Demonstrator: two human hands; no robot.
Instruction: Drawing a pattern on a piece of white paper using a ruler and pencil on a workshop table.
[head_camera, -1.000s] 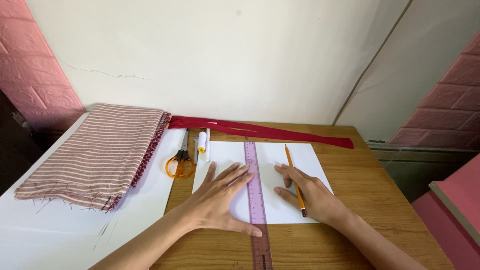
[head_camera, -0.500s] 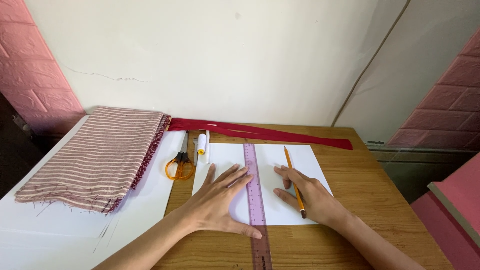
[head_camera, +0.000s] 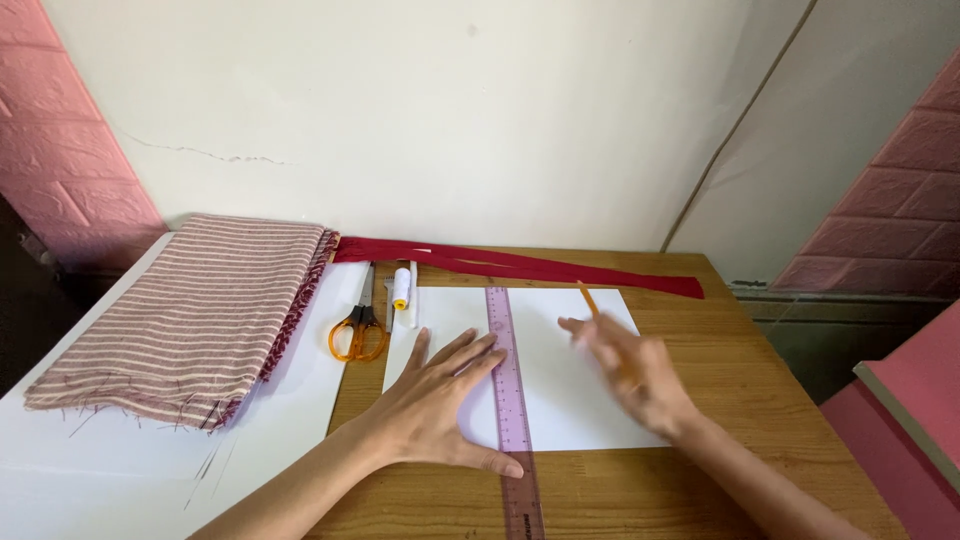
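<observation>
My left hand (head_camera: 440, 400) lies flat with fingers spread on a white sheet of paper (head_camera: 570, 395), pressing against the left edge of a long purple ruler (head_camera: 510, 400) that runs lengthwise across the sheet. My right hand (head_camera: 625, 370) is blurred with motion to the right of the ruler, above the paper, and grips an orange pencil (head_camera: 590, 300) that points away from me.
Orange-handled scissors (head_camera: 360, 325) and a small white spool (head_camera: 401, 287) lie left of the paper. A folded striped fabric (head_camera: 190, 310) rests on a white surface at left. A dark red strip of cloth (head_camera: 520, 265) stretches along the wooden table's (head_camera: 750, 380) far edge.
My right hand has lifted and swung away from the ruler with the pencil, now blurred. The left hand stays pressed on the paper and ruler.
</observation>
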